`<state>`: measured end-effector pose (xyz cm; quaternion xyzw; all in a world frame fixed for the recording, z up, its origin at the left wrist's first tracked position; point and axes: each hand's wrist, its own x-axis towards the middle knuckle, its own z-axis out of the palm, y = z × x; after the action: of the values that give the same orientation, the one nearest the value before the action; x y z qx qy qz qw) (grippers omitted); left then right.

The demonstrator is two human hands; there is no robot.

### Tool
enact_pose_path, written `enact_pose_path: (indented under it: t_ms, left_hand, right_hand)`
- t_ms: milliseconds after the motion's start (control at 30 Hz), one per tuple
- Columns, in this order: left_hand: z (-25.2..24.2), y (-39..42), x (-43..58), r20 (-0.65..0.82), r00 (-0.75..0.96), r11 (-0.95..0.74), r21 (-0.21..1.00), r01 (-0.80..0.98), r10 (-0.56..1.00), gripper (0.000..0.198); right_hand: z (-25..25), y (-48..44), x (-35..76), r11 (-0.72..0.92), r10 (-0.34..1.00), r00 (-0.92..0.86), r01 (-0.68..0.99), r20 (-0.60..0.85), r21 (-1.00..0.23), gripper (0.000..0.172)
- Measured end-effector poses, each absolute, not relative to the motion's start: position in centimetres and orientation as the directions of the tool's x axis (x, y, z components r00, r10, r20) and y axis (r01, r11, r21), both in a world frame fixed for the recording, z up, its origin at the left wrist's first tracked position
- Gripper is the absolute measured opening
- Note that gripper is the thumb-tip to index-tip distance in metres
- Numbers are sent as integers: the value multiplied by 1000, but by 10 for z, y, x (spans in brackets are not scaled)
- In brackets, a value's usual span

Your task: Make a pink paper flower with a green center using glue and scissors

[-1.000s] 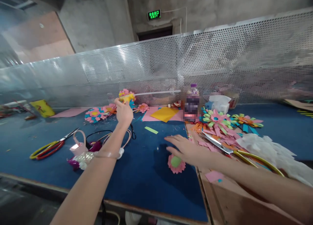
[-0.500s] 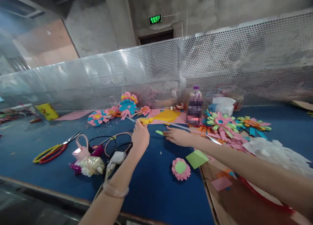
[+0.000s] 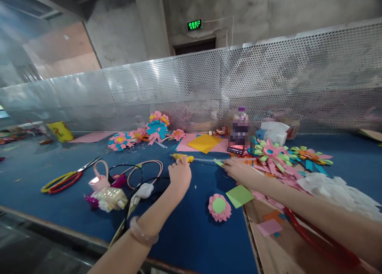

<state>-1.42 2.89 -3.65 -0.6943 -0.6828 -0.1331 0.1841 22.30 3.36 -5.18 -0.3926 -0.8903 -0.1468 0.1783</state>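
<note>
My left hand [image 3: 179, 175] is closed on a small yellow tool [image 3: 182, 157] with a long pale rod pointing right, held low over the blue table [image 3: 185, 238]. My right hand [image 3: 236, 170] pinches a short green paper strip [image 3: 219, 162] just right of the rod's tip. A pink paper flower with a green centre [image 3: 219, 207] and a green paper square [image 3: 239, 195] lie in front of my hands. A clear bracelet sits on my left wrist.
Yellow and red scissors [image 3: 66, 177], cables with a white charger [image 3: 144, 190] and a pink gadget [image 3: 99, 182] lie to the left. Paper flowers [image 3: 156, 127], yellow paper [image 3: 204, 143], a bottle [image 3: 240, 127] and more flowers [image 3: 274, 154] line the perforated metal screen [image 3: 268, 79].
My left hand came down and back from the far flowers with the yellow tool. My right hand reached forward and took up the green strip. A green square now lies by the pink flower.
</note>
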Motion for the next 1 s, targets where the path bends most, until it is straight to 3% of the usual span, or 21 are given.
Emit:
enact_pose_path:
  t_ms: [133, 267, 333, 433, 567, 733, 833, 867, 933, 1000]
  left_hand:
    - [-35, 26, -12, 433, 65, -19, -109, 994, 899, 36]
    - [-21, 18, -9, 439, 104, -57, -118, 991, 893, 39]
    - [-12, 14, -4, 441, 186, -159, -96, 983, 878, 33]
    - [-3, 12, 11, 326, 348, -411, 147, 900, 879, 30]
    - [-6, 18, 34, 209, 465, -510, 331, 794, 860, 32]
    - [-14, 20, 45, 131, 554, -530, 533, 660, 822, 36]
    - [-13, 17, 42, 113, 548, -441, 736, 514, 829, 38]
    - [-12, 15, 41, 115, 549, -414, 787, 458, 828, 39]
    - [-10, 13, 38, 87, 582, -332, 884, 330, 809, 45]
    - [-7, 9, 36, 41, 667, -237, 950, 205, 744, 52]
  right_hand:
    - [-36, 24, 219, 604, 704, -592, 790, 392, 108, 20]
    - [-25, -10, 219, 608, 725, -566, 793, 392, 20, 27]
    - [-23, -36, 216, 623, 726, -556, 781, 403, -44, 33]
    - [-24, -72, 207, 677, 716, -566, 705, 409, -210, 38]
    - [-31, -86, 199, 731, 659, -629, 666, 412, -152, 52]
    - [-40, -76, 197, 785, 566, -676, 617, 471, -58, 23]
    - [-37, -76, 197, 781, 543, -626, 621, 559, -62, 17]
    - [-35, -78, 198, 775, 554, -578, 621, 599, -118, 16]
    - [-30, -80, 202, 712, 662, -421, 612, 620, -345, 11]
    - [-27, -81, 207, 528, 839, -237, 569, 490, -630, 12]
